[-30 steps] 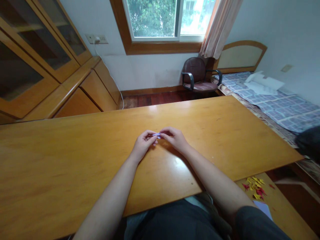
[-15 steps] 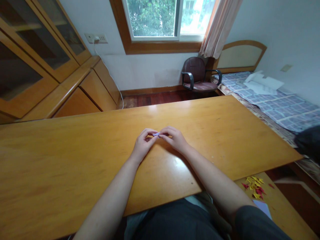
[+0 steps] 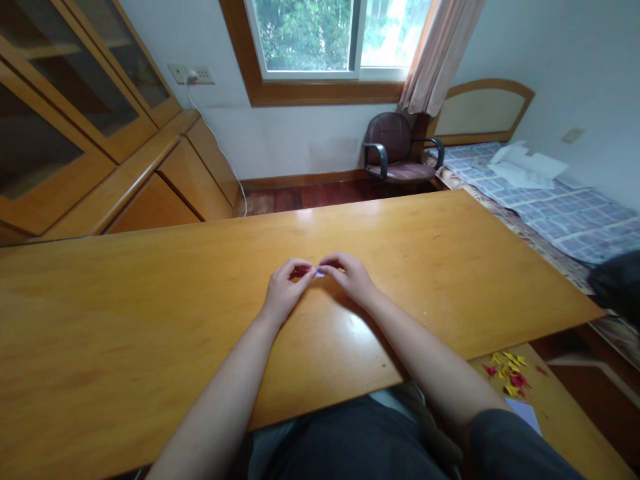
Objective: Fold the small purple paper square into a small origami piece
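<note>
My left hand and my right hand meet at the middle of a long wooden table. Both pinch a small pale purple piece of folded paper between thumbs and fingertips, just above the tabletop. Most of the paper is hidden by the fingers. Both forearms rest on the table and reach in from the near edge.
A lower wooden surface at the bottom right holds several small yellow and red folded paper pieces and a pale sheet. Wooden cabinets line the left wall. A dark office chair and a bed stand beyond the table.
The hands stay together at the same spot. The fingers have closed more tightly over the paper, so less of it shows than a second ago.
</note>
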The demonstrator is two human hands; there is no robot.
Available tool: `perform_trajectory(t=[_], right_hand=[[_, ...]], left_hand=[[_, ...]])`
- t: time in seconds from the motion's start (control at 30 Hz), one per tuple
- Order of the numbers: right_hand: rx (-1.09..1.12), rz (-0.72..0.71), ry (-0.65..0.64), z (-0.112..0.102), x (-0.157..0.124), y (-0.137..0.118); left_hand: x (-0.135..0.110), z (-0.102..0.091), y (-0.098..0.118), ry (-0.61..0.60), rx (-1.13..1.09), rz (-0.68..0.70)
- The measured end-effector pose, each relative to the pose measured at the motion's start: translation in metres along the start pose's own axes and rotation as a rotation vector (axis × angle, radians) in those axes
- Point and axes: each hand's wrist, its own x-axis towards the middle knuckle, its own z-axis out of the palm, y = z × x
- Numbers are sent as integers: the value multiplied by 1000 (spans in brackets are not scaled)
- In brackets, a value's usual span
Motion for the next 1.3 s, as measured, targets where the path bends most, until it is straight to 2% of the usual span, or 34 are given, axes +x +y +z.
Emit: perform_trajectory(t=[0.13,0.43,0.67,0.8,0.97,1.3], right_hand=[[99,88,40,2,-1,3],[248,186,36,3,1,3],[364,288,49,5,3,10],[375,296,31,5,3,9],[404,269,16,2,4,9],[507,350,-29,-1,3,5]], left_hand=[[1,0,3,-55,40,18],[3,-2,1,-23,161,48],[3,0,1,-62,181,89],[4,0,4,-76,193,108],[4,-1,3,-36,202,68],[4,0,0,-56,121,16]])
